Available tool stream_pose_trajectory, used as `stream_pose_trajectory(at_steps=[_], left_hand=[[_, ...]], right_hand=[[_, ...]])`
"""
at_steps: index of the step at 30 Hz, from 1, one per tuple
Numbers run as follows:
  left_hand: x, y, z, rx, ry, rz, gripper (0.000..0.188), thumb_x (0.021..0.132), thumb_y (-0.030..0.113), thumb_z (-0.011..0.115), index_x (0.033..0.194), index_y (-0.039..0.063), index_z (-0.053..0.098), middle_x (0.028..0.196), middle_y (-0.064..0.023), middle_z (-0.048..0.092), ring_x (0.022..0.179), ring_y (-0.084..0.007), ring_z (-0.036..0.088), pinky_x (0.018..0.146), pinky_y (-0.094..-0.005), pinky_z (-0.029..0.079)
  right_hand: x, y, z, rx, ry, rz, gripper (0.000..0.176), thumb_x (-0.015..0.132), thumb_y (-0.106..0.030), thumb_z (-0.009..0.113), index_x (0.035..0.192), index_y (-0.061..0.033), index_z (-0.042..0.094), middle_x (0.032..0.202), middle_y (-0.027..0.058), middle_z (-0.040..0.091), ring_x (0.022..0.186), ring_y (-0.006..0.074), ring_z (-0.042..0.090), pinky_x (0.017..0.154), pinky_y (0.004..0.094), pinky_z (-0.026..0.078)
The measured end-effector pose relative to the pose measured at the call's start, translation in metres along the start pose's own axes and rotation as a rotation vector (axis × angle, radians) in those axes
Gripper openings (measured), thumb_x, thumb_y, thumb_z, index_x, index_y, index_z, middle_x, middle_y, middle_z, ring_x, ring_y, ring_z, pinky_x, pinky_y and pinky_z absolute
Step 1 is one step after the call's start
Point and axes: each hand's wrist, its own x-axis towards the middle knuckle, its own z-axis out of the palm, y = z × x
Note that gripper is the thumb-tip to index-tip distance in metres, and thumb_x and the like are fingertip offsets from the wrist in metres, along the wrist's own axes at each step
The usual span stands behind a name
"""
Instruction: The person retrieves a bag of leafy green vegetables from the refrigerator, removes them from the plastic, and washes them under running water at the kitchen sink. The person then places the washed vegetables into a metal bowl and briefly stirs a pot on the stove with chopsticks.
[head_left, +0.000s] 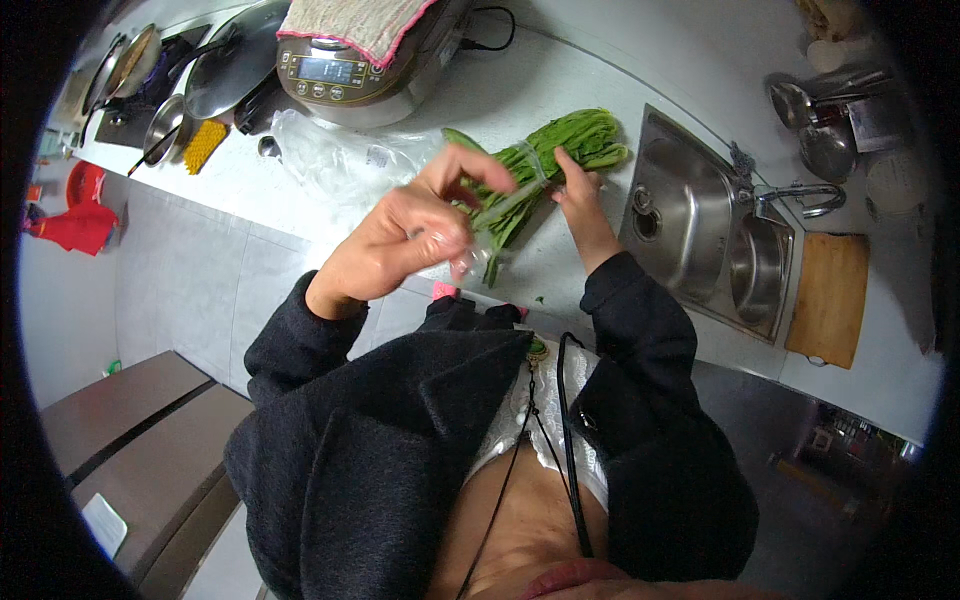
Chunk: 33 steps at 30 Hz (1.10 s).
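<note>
A bunch of long leafy green vegetables (574, 139) lies on the white counter, bound round its middle by a clear band (534, 163). My right hand (579, 196) grips the near right side of the bunch, thumb on top by the band. From the band a clear plastic strip (510, 201) runs toward my left hand (412, 221), which is raised over the stalks and slightly blurred. The strip's end appears pinched in its fingers. Behind my left hand, part of the bunch is hidden. A crumpled clear plastic bag (330, 161) lies left of the greens.
A rice cooker (352, 82) with a cloth (356, 22) on top stands behind the bag. At right is a steel double sink (675, 217) with a faucet (802, 196), then a wooden cutting board (829, 296). Far left are a yellow sponge cloth (204, 146), a steel bowl (166, 127) and a stove (124, 131).
</note>
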Motion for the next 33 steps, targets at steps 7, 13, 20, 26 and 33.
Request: stream_pose_trajectory(at_steps=[7, 13, 20, 26, 33], left_hand=[[-0.007, 0.017, -0.032, -0.178, 0.388, 0.108, 0.050, 0.096, 0.045, 0.030, 0.068, 0.007, 0.046, 0.083, -0.0107, 0.049, 0.080, -0.0257, 0.056, 0.086, -0.0468, 0.045], [-0.027, -0.014, -0.175, -0.290, 0.773, 0.326, 0.032, 0.097, 0.029, 0.040, 0.086, 0.003, 0.055, 0.091, -0.0114, 0.062, 0.094, -0.0241, 0.058, 0.089, -0.0393, 0.044], [-0.108, -0.027, -0.240, -0.137, 1.263, 0.452, 0.033, 0.095, 0.032, 0.045, 0.095, 0.001, 0.057, 0.091, -0.0099, 0.062, 0.088, -0.0238, 0.058, 0.080, -0.0357, 0.047], [-0.127, -0.028, -0.222, 0.070, 1.622, 0.297, 0.026, 0.094, 0.026, 0.046, 0.092, 0.002, 0.053, 0.088, -0.0072, 0.058, 0.084, -0.0196, 0.054, 0.078, -0.0348, 0.043], [-0.198, -0.042, -0.196, -0.383, 1.550, 0.194, 0.030, 0.096, 0.025, 0.036, 0.073, 0.006, 0.040, 0.063, -0.0019, 0.040, 0.061, -0.0135, 0.041, 0.057, -0.0240, 0.034]], right_hand=[[0.032, 0.020, -0.013, -0.062, -0.006, -0.312, 0.067, 0.075, -0.018, 0.071, 0.125, 0.0028, 0.031, 0.131, 0.0184, 0.032, 0.116, 0.0310, 0.037, 0.092, 0.0432, 0.034], [0.003, -0.015, -0.037, 0.242, -0.236, 0.034, 0.059, 0.068, -0.018, 0.064, 0.120, -0.0003, 0.043, 0.132, 0.0168, 0.035, 0.117, 0.0300, 0.036, 0.100, 0.0457, 0.027], [0.023, -0.031, -0.090, 0.370, -0.356, -0.297, 0.028, 0.089, -0.026, 0.047, 0.098, -0.0036, 0.059, 0.088, 0.0069, 0.059, 0.075, 0.0204, 0.056, 0.067, 0.0307, 0.046], [0.026, -0.036, -0.089, 0.842, -0.347, -0.183, 0.034, 0.085, -0.029, 0.054, 0.106, -0.0029, 0.056, 0.101, 0.0116, 0.058, 0.091, 0.0270, 0.055, 0.078, 0.0415, 0.046], [0.017, -0.075, -0.048, 1.150, -0.191, 0.098, 0.028, 0.077, -0.011, 0.061, 0.097, 0.0030, 0.047, 0.091, 0.0127, 0.042, 0.094, 0.0278, 0.046, 0.093, 0.0447, 0.038]])
